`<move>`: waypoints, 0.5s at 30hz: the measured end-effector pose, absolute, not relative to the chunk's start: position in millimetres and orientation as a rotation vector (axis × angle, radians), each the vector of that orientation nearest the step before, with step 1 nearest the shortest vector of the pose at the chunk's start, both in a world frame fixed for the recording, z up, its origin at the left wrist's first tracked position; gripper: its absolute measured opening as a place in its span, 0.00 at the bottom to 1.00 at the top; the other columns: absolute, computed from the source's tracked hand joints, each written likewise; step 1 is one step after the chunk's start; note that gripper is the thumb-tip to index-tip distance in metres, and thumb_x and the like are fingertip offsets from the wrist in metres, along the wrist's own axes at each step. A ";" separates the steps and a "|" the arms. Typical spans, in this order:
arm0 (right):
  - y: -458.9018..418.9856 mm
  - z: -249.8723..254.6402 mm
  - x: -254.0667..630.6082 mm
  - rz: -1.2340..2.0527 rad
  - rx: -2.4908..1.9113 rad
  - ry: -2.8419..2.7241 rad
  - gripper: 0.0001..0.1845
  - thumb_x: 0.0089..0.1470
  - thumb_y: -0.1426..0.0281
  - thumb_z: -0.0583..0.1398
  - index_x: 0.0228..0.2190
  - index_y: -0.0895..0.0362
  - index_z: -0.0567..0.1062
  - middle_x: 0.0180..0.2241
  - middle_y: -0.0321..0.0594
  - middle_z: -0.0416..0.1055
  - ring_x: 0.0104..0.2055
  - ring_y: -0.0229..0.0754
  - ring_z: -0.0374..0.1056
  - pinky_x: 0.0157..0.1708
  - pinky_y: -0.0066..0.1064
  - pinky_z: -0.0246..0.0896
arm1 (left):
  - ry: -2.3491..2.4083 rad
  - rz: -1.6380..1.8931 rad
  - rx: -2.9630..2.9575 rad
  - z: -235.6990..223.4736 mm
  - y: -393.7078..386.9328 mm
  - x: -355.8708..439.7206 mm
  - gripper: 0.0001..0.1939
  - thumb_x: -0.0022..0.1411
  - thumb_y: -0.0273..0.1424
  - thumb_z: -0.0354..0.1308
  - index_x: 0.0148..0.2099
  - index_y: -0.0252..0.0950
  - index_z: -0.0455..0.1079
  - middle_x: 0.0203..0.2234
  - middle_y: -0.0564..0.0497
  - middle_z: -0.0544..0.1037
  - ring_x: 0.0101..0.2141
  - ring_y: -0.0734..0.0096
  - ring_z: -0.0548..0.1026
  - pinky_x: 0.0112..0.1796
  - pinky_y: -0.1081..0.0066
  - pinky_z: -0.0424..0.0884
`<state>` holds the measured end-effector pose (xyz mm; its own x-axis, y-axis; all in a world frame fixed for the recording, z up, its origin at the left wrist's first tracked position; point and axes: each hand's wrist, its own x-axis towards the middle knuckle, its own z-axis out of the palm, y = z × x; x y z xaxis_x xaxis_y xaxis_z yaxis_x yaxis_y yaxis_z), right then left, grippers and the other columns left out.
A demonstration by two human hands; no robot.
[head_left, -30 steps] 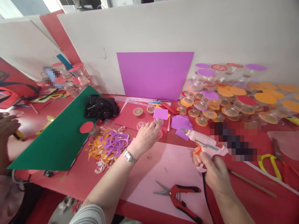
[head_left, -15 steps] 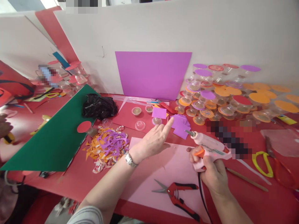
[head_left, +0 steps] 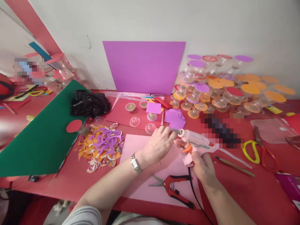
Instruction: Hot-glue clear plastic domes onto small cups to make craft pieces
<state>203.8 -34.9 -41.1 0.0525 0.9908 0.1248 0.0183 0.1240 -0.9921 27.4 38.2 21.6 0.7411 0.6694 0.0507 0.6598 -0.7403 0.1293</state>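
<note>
My right hand (head_left: 203, 167) is wrapped round a pink hot glue gun (head_left: 198, 140) with an orange trigger; its nozzle points left. My left hand (head_left: 158, 145), a watch on its wrist, has its fingers curled together at the nozzle tip; whatever lies in them is hidden. Just beyond that hand are clear plastic dome lids (head_left: 134, 122) and a purple square (head_left: 153, 108) above a small clear dome. More purple squares (head_left: 174, 118) lie in a loose pile behind the nozzle. Red-handled pruning shears (head_left: 172, 186) rest with blades apart on a pink sheet (head_left: 138, 184).
Clear plastic cups with coloured discs (head_left: 211, 90) are stacked at the back right. Coloured paper scraps (head_left: 103, 143) lie left of my hands, by a black plastic bag (head_left: 90, 103) and a leaning green board (head_left: 39, 137). Scissors (head_left: 257, 150) lie at right.
My left hand has left the lids and moved right to the nozzle, its pointing finger now curled in. The glue gun has come slightly left. The view has turned a little right.
</note>
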 end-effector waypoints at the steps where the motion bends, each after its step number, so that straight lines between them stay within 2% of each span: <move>1: -34.7 -41.3 203.8 1.078 -1.147 -1.262 0.19 0.60 0.54 0.58 0.40 0.54 0.80 0.36 0.46 0.81 0.43 0.50 0.76 0.42 0.38 0.73 | 1.082 0.096 2.845 22.5 37.7 27.7 0.11 0.69 0.20 0.42 0.45 0.33 0.65 0.42 0.42 0.72 0.43 0.58 0.70 0.45 0.59 0.71; 8: -32.9 -39.6 204.3 1.092 -1.120 -1.276 0.19 0.62 0.56 0.57 0.42 0.54 0.81 0.42 0.47 0.81 0.44 0.49 0.77 0.41 0.36 0.75 | 1.129 0.064 2.890 21.1 35.3 27.7 0.09 0.68 0.20 0.45 0.45 0.33 0.65 0.41 0.42 0.72 0.43 0.58 0.69 0.43 0.61 0.70; 15: -33.3 -49.4 209.2 1.124 -1.149 -1.219 0.19 0.62 0.56 0.58 0.42 0.55 0.80 0.42 0.48 0.81 0.46 0.50 0.77 0.44 0.41 0.74 | 1.115 0.082 2.879 20.4 32.7 29.6 0.06 0.68 0.22 0.48 0.43 0.33 0.66 0.36 0.44 0.70 0.40 0.59 0.69 0.39 0.63 0.68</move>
<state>209.2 -33.3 -49.4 0.0324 0.9954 0.0904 -0.0095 0.0908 -0.9958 29.6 32.7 20.4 0.7379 0.6742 0.0306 0.6714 -0.7379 0.0686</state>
